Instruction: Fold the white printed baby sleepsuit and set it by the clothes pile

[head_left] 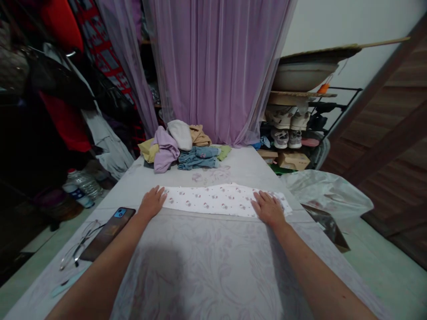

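Observation:
A white garment (210, 201) with a small repeated print lies flat, folded into a long strip across the table. My left hand (153, 201) rests at its left end with the fingers stretched out. Over toward the right end, my right hand (268, 208) lies flat on the cloth, fingers spread. Which kind of garment it is, I cannot tell from the folded shape. Behind it sits a pile of clothes: a lilac piece (166, 149), a white piece (180, 134), a tan piece (199, 135) and blue denim (198, 158).
On the left lie a phone (108, 234) and eyeglasses (78, 246). The table (207, 266) has a pale floral cover. A purple curtain (220, 66) hangs behind. To the right stand a shoe rack (290, 129) and a clear plastic bag (330, 191); bottles (82, 184) are at lower left.

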Tool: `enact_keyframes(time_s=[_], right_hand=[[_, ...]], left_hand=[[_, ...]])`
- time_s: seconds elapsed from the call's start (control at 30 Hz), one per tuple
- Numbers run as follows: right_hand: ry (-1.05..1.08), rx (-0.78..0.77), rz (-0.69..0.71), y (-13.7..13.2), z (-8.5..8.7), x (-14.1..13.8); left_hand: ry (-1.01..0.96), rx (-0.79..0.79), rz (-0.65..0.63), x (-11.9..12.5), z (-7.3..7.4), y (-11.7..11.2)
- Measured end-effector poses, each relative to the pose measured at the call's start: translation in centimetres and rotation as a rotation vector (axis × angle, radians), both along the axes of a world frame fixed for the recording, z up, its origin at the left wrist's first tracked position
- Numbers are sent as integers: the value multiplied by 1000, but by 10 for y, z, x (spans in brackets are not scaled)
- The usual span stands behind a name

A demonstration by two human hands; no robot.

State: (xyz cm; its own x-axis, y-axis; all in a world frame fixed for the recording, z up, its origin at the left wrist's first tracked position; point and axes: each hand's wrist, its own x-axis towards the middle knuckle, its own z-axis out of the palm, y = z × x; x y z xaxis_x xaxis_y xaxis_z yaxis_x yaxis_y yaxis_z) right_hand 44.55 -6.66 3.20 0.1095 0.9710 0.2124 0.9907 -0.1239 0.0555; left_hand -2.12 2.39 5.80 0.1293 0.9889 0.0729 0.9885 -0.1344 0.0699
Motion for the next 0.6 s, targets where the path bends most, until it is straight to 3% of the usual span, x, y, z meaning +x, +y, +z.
enact_keyframes(time_s=[0.23, 0.43, 0.6], right_hand=[[81, 124, -70, -18, 3, -43], [172, 117, 309, -25, -3, -106], [248, 48, 362, -7, 13, -136]], left_hand=[[-96, -114, 230, -15, 18, 10], [-144, -186, 308, -14, 24, 24], [-174, -225, 347, -14, 29, 29]])
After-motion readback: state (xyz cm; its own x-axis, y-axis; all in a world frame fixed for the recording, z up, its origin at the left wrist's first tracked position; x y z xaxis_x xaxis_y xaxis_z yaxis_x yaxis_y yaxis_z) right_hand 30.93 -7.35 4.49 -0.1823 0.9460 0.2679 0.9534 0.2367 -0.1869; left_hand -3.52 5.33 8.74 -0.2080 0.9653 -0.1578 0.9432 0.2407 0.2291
